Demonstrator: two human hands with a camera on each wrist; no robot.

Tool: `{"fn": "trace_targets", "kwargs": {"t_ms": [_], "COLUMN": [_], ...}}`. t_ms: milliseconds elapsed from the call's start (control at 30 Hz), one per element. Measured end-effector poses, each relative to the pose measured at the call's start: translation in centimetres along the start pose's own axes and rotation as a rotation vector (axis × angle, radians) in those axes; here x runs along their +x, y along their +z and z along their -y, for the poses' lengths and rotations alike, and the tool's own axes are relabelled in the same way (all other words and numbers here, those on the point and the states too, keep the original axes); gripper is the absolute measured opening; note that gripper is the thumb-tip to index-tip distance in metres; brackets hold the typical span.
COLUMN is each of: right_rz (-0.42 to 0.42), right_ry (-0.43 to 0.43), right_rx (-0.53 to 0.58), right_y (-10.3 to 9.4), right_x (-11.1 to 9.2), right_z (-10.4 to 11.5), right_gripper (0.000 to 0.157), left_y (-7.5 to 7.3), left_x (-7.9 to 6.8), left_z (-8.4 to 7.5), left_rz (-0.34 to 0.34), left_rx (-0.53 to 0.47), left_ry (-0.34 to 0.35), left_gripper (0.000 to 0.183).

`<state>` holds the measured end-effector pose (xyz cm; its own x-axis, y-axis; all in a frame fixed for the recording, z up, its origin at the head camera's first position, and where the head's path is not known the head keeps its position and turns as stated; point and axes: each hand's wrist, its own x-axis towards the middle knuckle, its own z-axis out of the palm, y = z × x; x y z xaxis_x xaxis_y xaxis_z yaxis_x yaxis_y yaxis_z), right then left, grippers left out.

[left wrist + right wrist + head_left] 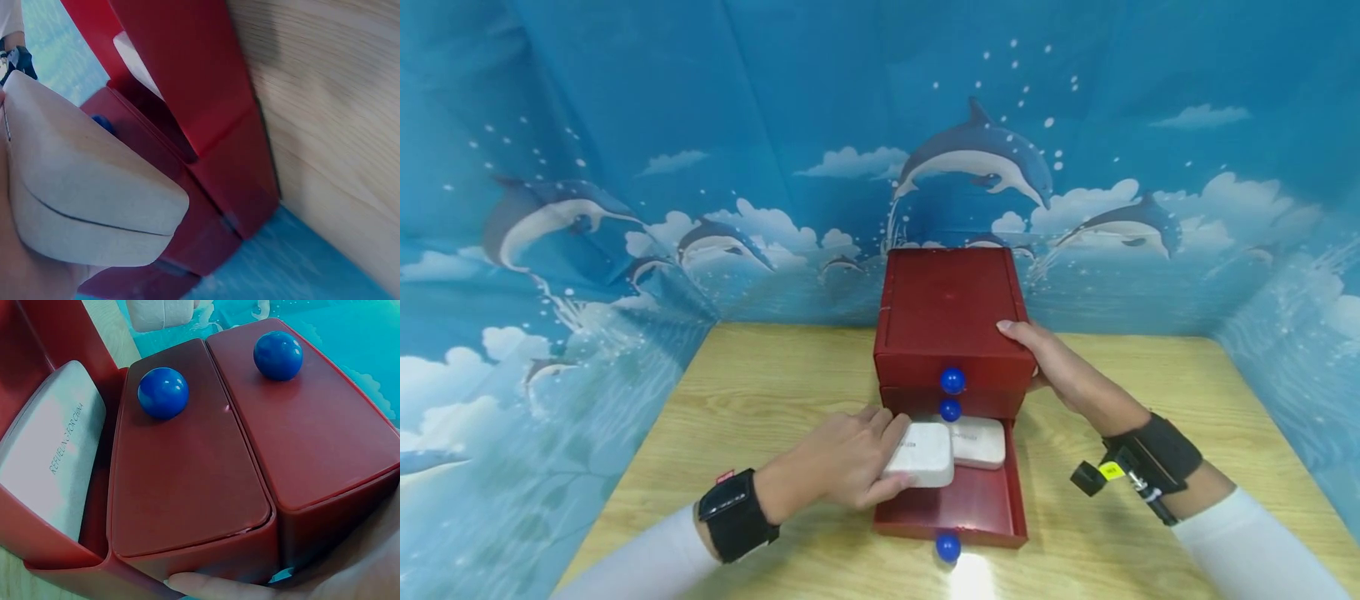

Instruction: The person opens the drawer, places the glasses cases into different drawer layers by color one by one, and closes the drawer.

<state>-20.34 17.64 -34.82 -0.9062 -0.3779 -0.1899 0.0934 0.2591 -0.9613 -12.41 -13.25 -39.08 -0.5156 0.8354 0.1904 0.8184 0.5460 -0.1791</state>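
Observation:
My left hand (853, 458) grips a white case (925, 454), shaped like a glasses case with a seam round its side, over the left part of the pulled-out bottom drawer (951, 529). A second white case (983, 442) lies at the back of that drawer, with lettering on its face in the right wrist view. On the right side of the red drawer cabinet (955, 308) my right hand (1056, 362) rests, thumb laid on the top and a straight finger (212, 586) along the side wall. Its other fingers are mostly hidden.
The upper two drawers, with blue round knobs (952, 381), are closed. Another blue knob (948, 547) sits on the open drawer's front. The cabinet stands on a wooden table (775, 367), before a blue dolphin-print backdrop (820, 100) that also hangs at both sides.

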Motion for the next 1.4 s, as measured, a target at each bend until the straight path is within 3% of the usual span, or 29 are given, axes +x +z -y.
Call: {"fn": "trace_targets", "kwargs": {"t_ms": [300,500,733,1100,1267,1400], "right_rz": [0.0,-0.002,-0.005,-0.013,-0.012,-0.013], "right_ry": [-0.001,-0.005,0.003,-0.003,0.003,-0.008], "right_rx": [0.015,0.021,0.025,0.023,0.013,0.009], "right_y": [0.0,0.0,0.0,0.0,0.0,0.0], "right_x": [0.0,0.0,0.2,0.1,0.1,0.2], "right_z": [0.0,-0.2,-0.4,-0.4,-0.4,-0.6], "right_gripper": [0.068,0.067,0.067,0.067,0.068,0.067], "left_y": [0.8,2.2,3.9,4.8,4.9,4.8], "left_x": [3.2,4.4,4.7,5.1,5.1,5.2], "left_z": [-2.1,-3.0,-3.7,-4.4,-4.7,-4.9], "left_rz": [-0.064,-0.055,0.015,0.185,0.298,0.311], "left_rx": [0.028,0.018,0.024,-0.016,-0.069,-0.058], "left_ry": [0.101,0.122,0.109,0.077,0.04,0.039], "left_gripper": [0.066,0.065,0.063,0.069,0.078,0.074]}}
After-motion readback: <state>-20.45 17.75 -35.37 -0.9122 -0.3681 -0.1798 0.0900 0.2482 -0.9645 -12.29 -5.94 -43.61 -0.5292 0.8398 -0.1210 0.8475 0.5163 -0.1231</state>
